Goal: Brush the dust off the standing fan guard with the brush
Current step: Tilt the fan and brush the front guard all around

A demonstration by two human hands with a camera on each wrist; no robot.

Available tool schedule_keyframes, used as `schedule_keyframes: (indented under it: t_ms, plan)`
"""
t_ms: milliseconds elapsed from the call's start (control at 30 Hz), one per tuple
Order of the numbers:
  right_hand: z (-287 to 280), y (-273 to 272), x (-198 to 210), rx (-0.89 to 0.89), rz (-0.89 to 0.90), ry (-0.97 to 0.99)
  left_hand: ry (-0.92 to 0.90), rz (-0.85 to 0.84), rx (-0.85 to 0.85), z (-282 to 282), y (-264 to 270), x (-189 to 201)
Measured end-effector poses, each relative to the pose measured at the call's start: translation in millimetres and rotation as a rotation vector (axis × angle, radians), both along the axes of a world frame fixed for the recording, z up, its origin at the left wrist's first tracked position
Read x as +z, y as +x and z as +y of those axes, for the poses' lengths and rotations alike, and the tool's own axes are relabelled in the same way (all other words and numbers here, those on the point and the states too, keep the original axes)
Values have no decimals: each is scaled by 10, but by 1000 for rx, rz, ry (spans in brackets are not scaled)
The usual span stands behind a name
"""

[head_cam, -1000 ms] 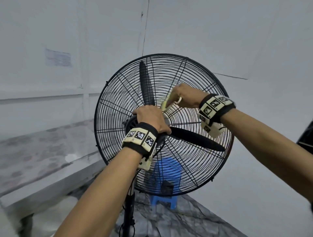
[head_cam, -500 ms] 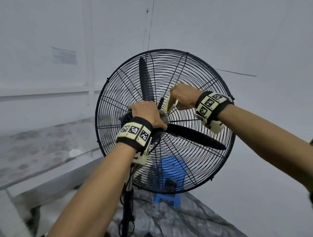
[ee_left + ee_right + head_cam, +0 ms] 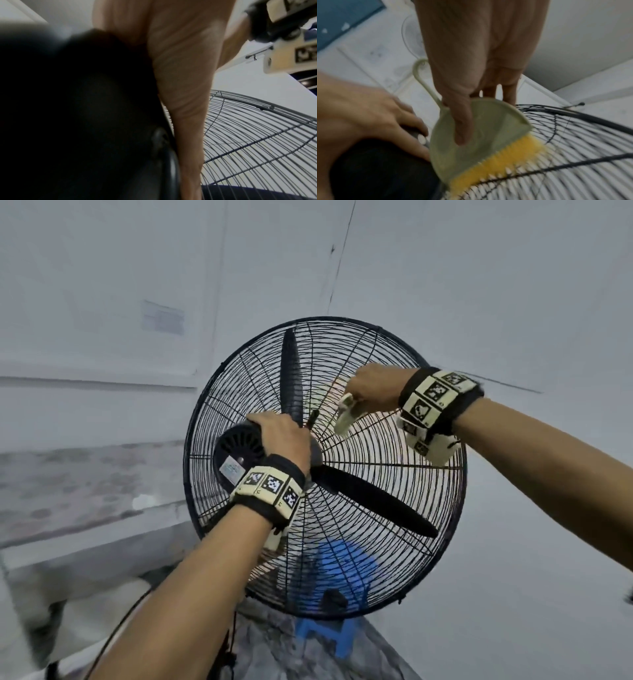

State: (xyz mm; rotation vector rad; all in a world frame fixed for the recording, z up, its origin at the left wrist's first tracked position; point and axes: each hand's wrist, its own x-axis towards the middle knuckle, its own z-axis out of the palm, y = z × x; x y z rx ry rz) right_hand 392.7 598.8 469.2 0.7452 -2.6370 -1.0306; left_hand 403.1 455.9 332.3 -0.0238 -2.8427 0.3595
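Note:
The black wire fan guard [image 3: 394, 508] of the standing fan faces away from me, with black blades behind its wires. My left hand [image 3: 281, 436] grips the round black motor housing [image 3: 239, 450] at the guard's centre. My right hand [image 3: 373, 386] pinches a pale green brush [image 3: 344, 416] just right of the hub. In the right wrist view the brush [image 3: 481, 135] has yellow bristles [image 3: 496, 161] pressed onto the guard wires [image 3: 573, 155], thumb flat on its body. The left wrist view shows my palm [image 3: 180, 67] against the dark housing [image 3: 77, 121].
A blue plastic stool [image 3: 342, 570] stands behind the fan, seen through the guard. The fan's pole and cable [image 3: 226, 655] run down below my left arm. A grey ledge [image 3: 68, 501] lies at the left, white walls all round.
The fan head has turned, so the motor housing now shows at the left. My right hand with the brush has shifted slightly up and right across the guard. The left hand keeps its grip.

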Motion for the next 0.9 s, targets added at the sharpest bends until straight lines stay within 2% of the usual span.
schedule_keyframes:
  t_ms: [100, 200, 400, 533, 633, 767, 833, 900]
  plan:
    - [-181, -35, -11, 48, 94, 7, 0, 50, -12, 21, 37, -12]
    - [-245, -73, -74, 88, 150, -128, -5, 82, -28, -4, 67, -17]
    - [-306, 77, 124, -173, 2, 87, -2, 78, -42, -6, 72, -44]
    - [-362, 48, 50, -10, 138, -24, -20, 95, -47, -21, 82, -37]
    - [-177, 85, 7, 37, 77, -48, -31, 108, -49, -36, 74, -37]
    - [-192, 127, 104, -143, 10, 83, -32, 76, -42, 31, 103, -42]
    - [-258, 59, 137, -151, 20, -7, -18, 89, -45, 30, 119, -43]
    - [-299, 7, 142, -17, 90, -172, -19, 106, -51, -19, 106, -42]
